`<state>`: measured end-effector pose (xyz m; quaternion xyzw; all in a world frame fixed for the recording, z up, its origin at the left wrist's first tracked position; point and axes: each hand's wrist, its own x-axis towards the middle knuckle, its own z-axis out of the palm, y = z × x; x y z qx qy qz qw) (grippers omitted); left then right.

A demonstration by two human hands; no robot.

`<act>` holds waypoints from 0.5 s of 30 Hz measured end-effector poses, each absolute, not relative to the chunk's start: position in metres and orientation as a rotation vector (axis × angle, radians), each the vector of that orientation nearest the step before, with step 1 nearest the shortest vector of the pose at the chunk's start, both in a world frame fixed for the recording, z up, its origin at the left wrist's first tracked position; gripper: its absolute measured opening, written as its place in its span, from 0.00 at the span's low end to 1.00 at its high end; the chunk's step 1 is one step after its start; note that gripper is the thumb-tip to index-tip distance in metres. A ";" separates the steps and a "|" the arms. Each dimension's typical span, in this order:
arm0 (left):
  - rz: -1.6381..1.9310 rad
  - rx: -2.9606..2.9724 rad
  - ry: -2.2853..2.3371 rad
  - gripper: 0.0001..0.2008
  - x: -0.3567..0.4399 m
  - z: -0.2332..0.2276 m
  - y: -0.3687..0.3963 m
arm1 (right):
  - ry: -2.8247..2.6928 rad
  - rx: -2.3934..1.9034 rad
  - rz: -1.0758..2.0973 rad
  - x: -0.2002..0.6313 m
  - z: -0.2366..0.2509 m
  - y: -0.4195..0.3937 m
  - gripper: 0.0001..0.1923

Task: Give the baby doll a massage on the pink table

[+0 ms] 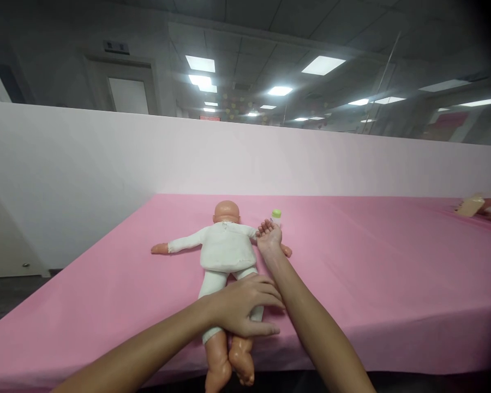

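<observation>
1. While the baby doll (228, 245) lies stretched out on the pink table cover (372, 256), its bare head (226, 211) points away from the person and its lower legs (217, 363) come to the near edge; it seems to be face down.
2. Its torso, sleeves and trouser legs are white cloth, and its arms reach out to both sides, the arm on the left (186, 242) lying fully in view.
3. The left hand (249, 305) crosses over the doll's legs, back of the hand up, thumb and fingers well apart and pointing right. Its grip is loose and spread; whether the palm presses on the cloth cannot be told.
4. The right hand (270, 236) lies across the doll's other arm, palm turned up, fingers slightly curled and unclenched. Part of that arm is hidden beneath it, so contact is unclear.
5. Just beyond the right fingertips stands a small bottle with a lime-green cap (276, 214), partly covered by the hand; whether they touch cannot be told.
6. At the far right edge rests a pale yellow object (469, 206), too small to identify.
7. A white partition (270, 158) runs behind the table, with a door (131, 90) and lit ceiling panels (324, 65) above it.
</observation>
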<state>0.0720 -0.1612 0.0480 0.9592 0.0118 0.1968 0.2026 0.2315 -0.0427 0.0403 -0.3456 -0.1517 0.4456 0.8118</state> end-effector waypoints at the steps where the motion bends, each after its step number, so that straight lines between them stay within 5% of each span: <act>1: 0.574 2.657 0.068 0.22 0.072 0.048 -0.162 | -0.285 -0.741 0.974 0.232 0.041 -0.043 0.07; 9: 0.783 2.667 0.356 0.34 0.069 0.044 -0.161 | -0.203 -0.719 1.049 0.231 0.042 -0.046 0.06; 15: 0.623 2.673 0.197 0.23 0.071 0.046 -0.163 | -0.253 -0.737 1.004 0.235 0.039 -0.040 0.08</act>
